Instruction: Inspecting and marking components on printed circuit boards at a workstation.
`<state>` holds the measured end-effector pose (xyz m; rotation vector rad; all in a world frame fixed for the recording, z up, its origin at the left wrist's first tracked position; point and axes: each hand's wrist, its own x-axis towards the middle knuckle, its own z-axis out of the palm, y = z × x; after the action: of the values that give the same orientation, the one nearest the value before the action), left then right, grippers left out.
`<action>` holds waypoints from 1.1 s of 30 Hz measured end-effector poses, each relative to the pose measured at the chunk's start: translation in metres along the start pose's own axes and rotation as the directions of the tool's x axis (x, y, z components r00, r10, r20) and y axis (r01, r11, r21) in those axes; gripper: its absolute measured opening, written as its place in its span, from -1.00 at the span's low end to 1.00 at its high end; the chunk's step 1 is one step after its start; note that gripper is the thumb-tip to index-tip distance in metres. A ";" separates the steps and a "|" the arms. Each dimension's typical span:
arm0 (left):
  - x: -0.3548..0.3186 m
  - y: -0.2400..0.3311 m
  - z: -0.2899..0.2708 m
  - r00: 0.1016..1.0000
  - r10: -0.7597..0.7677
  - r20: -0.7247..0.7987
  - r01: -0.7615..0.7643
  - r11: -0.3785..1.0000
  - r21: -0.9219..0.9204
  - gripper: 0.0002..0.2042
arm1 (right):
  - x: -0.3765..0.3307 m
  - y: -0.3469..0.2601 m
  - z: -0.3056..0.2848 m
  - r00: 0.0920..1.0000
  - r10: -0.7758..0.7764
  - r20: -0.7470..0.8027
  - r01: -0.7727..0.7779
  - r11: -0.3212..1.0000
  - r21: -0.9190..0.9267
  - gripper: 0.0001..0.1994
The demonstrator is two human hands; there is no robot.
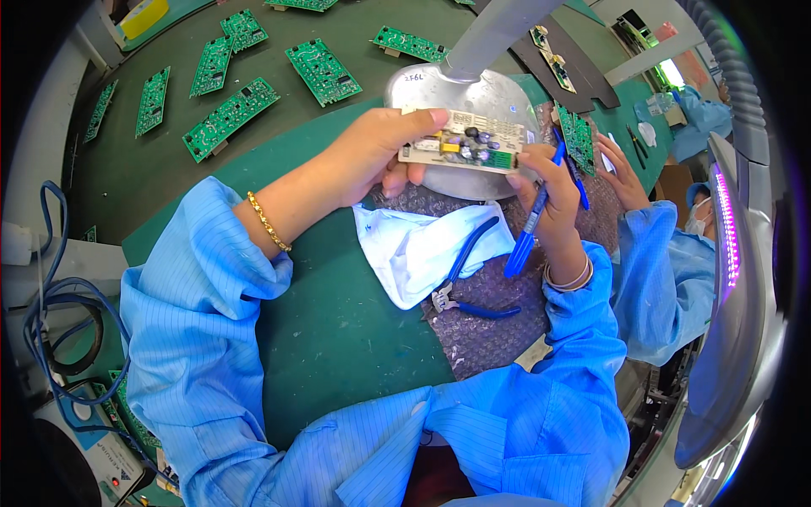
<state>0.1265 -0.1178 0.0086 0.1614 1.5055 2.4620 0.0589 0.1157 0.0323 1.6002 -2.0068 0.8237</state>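
a flat green mat [338, 355] is lying lowest. wrinkled, see-through bubble wrap [498, 342] is spreading over its right side. a rounded, dull metal base [481, 97] is standing beyond, carrying a straight grey post [498, 38]. a soft white cloth [397, 253] is partly overlapping the wrap.

the left hand [376, 156] is pinching the left end of the cream circuit board [463, 142], thumb on top; the right hand [553, 198] is meeting the right end with thumb and forefinger. the board is hanging between them, its long axis running left to right, dipping slightly rightward; neither hand is sitting nearer.

blue-handled cutters [445, 299] are lying with handles spread. a slim blue pen [530, 228] is slanting through the right hand's grip. rounded dark components [472, 133] are rising from the board.
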 end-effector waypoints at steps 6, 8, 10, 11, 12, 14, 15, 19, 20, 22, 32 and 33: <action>0.000 0.003 -0.003 0.988 0.062 -0.140 -0.053 0.996 0.064 -0.65 | -0.007 0.002 0.011 0.932 0.343 -0.112 -0.257 0.848 0.464 -0.62; 0.000 0.002 -0.002 0.985 0.066 -0.161 -0.055 0.996 0.073 -0.66 | -0.012 0.004 0.013 0.894 0.444 -0.061 -0.345 0.768 0.540 -0.66; 0.001 0.000 -0.001 0.974 0.094 -0.205 -0.069 0.990 0.125 -0.67 | -0.009 0.002 0.014 0.846 0.533 0.001 -0.423 0.671 0.609 -0.70; 0.000 0.000 -0.001 0.974 0.093 -0.207 -0.068 0.990 0.126 -0.67 | -0.001 -0.004 0.017 0.841 0.541 -0.028 -0.430 0.698 0.572 -0.75; 0.000 -0.001 -0.002 0.973 0.100 -0.210 -0.072 0.988 0.138 -0.67 | 0.004 -0.008 0.020 0.835 0.547 -0.057 -0.437 0.724 0.534 -0.80; -0.001 -0.001 -0.002 0.972 0.107 -0.211 -0.076 0.986 0.150 -0.67 | 0.007 -0.010 0.025 0.843 0.534 -0.064 -0.434 0.746 0.504 -0.84; -0.002 -0.001 -0.001 0.969 0.116 -0.218 -0.083 0.985 0.154 -0.67 | 0.007 -0.010 0.025 0.851 0.520 -0.070 -0.431 0.769 0.473 -0.85; -0.004 0.001 0.001 0.967 0.117 -0.228 -0.087 0.986 0.141 -0.68 | 0.007 -0.012 0.023 0.851 0.526 0.012 -0.480 0.767 0.425 -0.85; -0.004 0.000 0.000 0.967 0.117 -0.227 -0.086 0.986 0.141 -0.68 | 0.007 -0.012 0.023 0.850 0.526 0.006 -0.478 0.768 0.427 -0.85; -0.004 0.000 -0.002 0.969 0.108 -0.222 -0.076 0.986 0.150 -0.68 | 0.007 -0.013 0.024 0.849 0.528 0.001 -0.477 0.767 0.428 -0.86; -0.005 0.001 -0.001 0.969 0.106 -0.222 -0.075 0.987 0.142 -0.69 | 0.009 -0.012 0.022 0.857 0.515 -0.024 -0.426 0.733 0.529 -0.84; -0.005 0.001 -0.001 0.971 0.106 -0.213 -0.076 0.987 0.141 -0.69 | 0.010 -0.011 0.022 0.846 0.526 -0.082 -0.362 0.681 0.637 -0.83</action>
<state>0.1304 -0.1207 0.0094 -0.0200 1.7911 2.5210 0.0680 0.0924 0.0249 1.1604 -2.0761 1.9287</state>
